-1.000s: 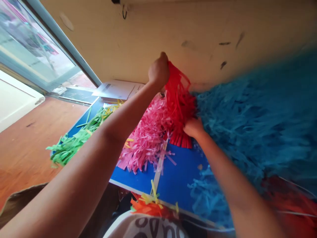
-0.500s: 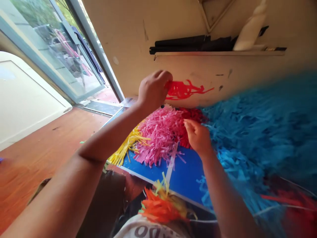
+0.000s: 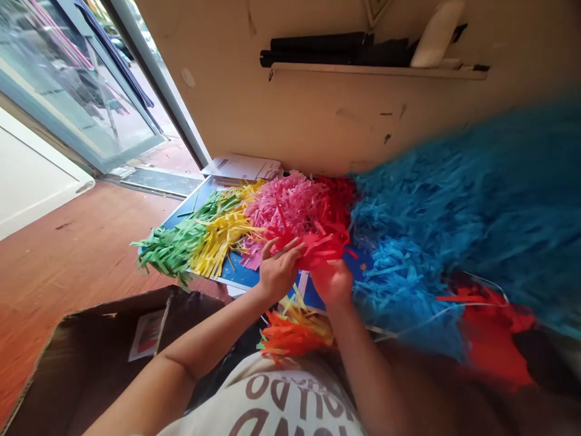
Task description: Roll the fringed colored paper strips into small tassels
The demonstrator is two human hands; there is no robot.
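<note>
The left hand (image 3: 279,269) is open with its fingers spread, and its fingertips (image 3: 295,246) touch the red paper fringe (image 3: 324,247). The right hand (image 3: 331,281) is closed around a bunch of that fringe and lifts it just above the blue board (image 3: 235,272). The two hands are just beside each other, not clasped together.

The pink paper fringe (image 3: 285,209) lies on the board directly beyond the hands, with the yellow paper fringe (image 3: 222,236) and green paper fringe (image 3: 172,249) running to the left. To the right, a large, blurred mass of blue paper fringe (image 3: 458,212) spreads beside a patch of red paper (image 3: 492,330). Orange and yellow strips (image 3: 295,334) sit against the person's white T-shirt (image 3: 272,399), whose large brown letters appear upside down and cannot be read with certainty.

A stack of papers (image 3: 240,168) lies at the board's far edge. On the near left, an open cardboard box (image 3: 113,351) stands on the reddish-brown wooden floor (image 3: 59,254), with a printed card (image 3: 146,335) inside. Beyond are a cream wall (image 3: 295,115), a shelf (image 3: 376,70) holding black rolls (image 3: 336,51), and a glass door (image 3: 77,79) at the far left.
</note>
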